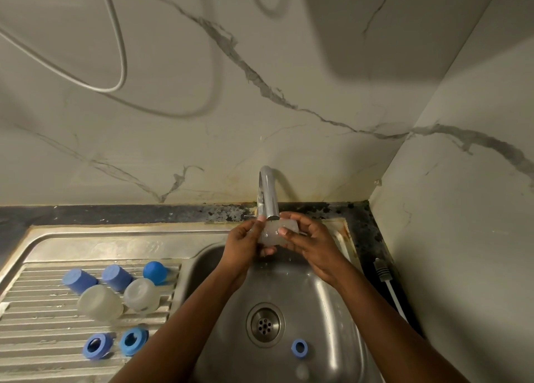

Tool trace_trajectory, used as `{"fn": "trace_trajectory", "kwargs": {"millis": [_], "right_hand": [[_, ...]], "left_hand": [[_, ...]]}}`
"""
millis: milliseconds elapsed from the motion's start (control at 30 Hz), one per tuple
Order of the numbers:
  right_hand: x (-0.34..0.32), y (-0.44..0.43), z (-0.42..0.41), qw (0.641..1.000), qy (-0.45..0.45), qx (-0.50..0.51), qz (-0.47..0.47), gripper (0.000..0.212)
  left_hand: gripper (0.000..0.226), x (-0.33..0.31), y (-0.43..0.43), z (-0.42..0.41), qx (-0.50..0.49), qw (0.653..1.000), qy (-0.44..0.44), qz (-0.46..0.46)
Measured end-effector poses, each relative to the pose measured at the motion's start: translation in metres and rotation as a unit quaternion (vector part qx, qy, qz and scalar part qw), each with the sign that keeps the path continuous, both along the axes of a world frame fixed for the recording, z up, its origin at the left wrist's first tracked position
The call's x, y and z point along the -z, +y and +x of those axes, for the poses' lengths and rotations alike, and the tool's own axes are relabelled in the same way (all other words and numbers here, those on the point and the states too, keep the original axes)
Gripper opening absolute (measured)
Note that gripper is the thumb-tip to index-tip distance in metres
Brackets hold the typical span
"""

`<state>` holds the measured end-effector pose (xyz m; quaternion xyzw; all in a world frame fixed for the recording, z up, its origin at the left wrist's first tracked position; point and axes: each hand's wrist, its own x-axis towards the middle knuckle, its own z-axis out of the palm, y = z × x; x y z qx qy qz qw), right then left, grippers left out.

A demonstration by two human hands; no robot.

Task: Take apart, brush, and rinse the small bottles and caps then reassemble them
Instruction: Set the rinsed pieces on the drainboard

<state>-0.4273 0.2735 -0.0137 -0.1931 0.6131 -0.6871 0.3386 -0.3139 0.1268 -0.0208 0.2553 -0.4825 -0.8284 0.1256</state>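
Marble-patterned wall panels (289,65) are seen behind and to the right of a stainless steel sink (115,238). Its ribbed drainboard (34,333) lies on the left and its basin (332,310) on the right, with a round drain (265,325) in the bottom. Over the basin, the left hand (242,245) and the right hand (312,244) are brought close together just under the spout of the chrome tap (270,192). A frosted small bottle (270,234) is gripped between them, with fingers of both hands curled round it from either side. A white cable (387,284) is laid on the dark counter by the right wall. On the drainboard two more frosted bottles (99,301) are set side by side, with three blue caps (116,277) just behind them. Two blue rings (133,340) are placed nearer the front edge. A third blue ring (299,348) is left in the basin, right of the drain.
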Motion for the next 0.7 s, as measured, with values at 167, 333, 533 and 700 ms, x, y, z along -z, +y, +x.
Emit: {"fn": "trace_trajectory", "kwargs": {"millis": [167,333,533,700], "right_hand": [[0.001,-0.001,-0.001,0.999,0.013,0.03,0.018,0.031],[0.005,0.003,-0.002,0.991,-0.036,0.118,0.057,0.031],[0.005,0.015,-0.004,0.993,-0.049,0.098,0.048,0.04],[0.004,0.016,0.001,0.996,-0.021,0.088,0.018,0.039]], "left_hand": [[0.036,0.002,0.002,0.001,0.008,1.0,0.014,0.011],[0.029,0.006,0.003,0.007,0.052,0.991,0.061,-0.108],[0.025,0.009,0.001,0.007,0.018,0.982,0.032,-0.187],[0.019,0.006,0.0,0.0,-0.027,0.967,0.0,-0.252]]}}
